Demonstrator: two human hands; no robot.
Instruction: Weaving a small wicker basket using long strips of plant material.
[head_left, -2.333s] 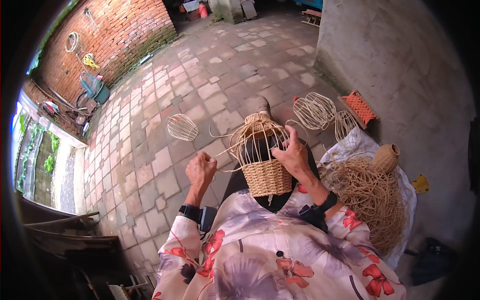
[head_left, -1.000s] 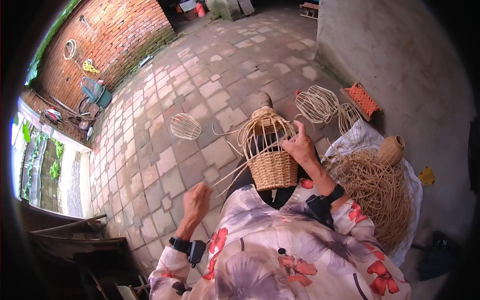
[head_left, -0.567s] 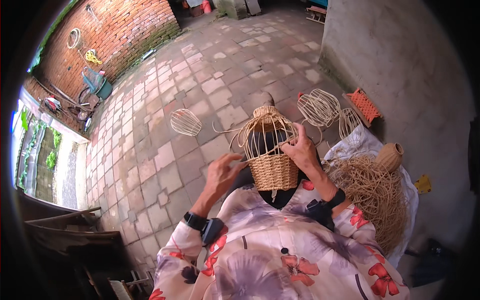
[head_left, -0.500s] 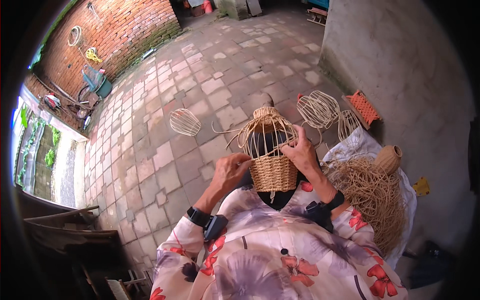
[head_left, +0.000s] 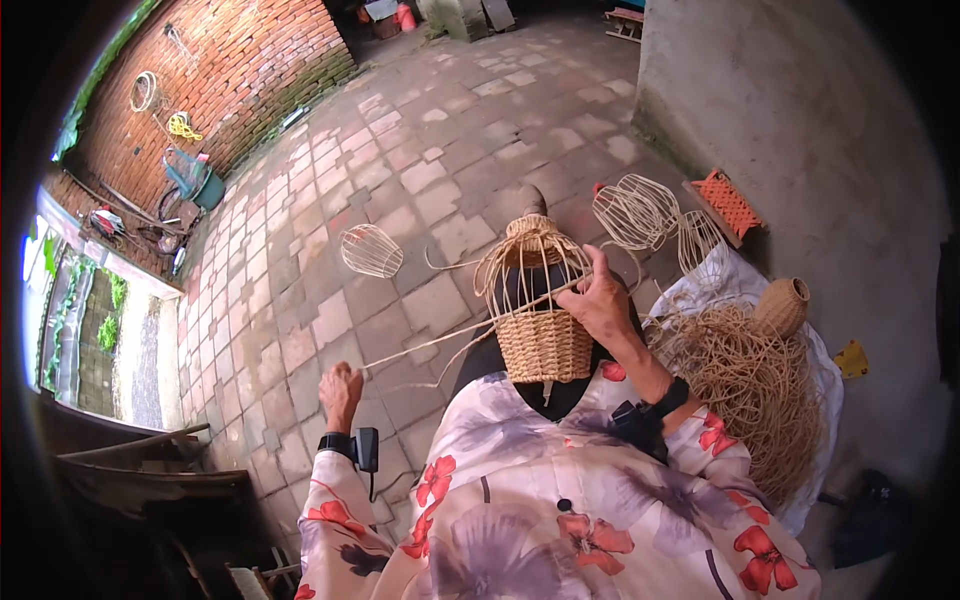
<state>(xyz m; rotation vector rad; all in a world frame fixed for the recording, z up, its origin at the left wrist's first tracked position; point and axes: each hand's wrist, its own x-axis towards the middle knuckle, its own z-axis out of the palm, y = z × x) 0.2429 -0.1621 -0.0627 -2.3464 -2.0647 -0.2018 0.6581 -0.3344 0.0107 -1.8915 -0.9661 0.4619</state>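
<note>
A partly woven basket (head_left: 545, 347) lies across my lap, its dense weave nearest me and bare ribs running to a woven neck at the far end. Out to the left, my left hand (head_left: 341, 390) is closed on a straw-coloured cord (head_left: 425, 347), which stretches taut to the basket's ribs. A second, slack strand hangs below it. On the basket's right side, my right hand (head_left: 600, 303) grips the ribs just above the woven edge, thumb and fingers bent around them.
Wire-like frames lie on the paving: one (head_left: 371, 250) to the left, a bundle (head_left: 636, 212) to the right. A heap of cord (head_left: 745, 400) rests on white cloth at right, with a small woven basket (head_left: 781, 307) on it. An orange woven stool (head_left: 727, 205) stands by the wall.
My left hand has moved from the basket's left side far out to the left, drawing the cord tight. My right hand stays on the basket.
</note>
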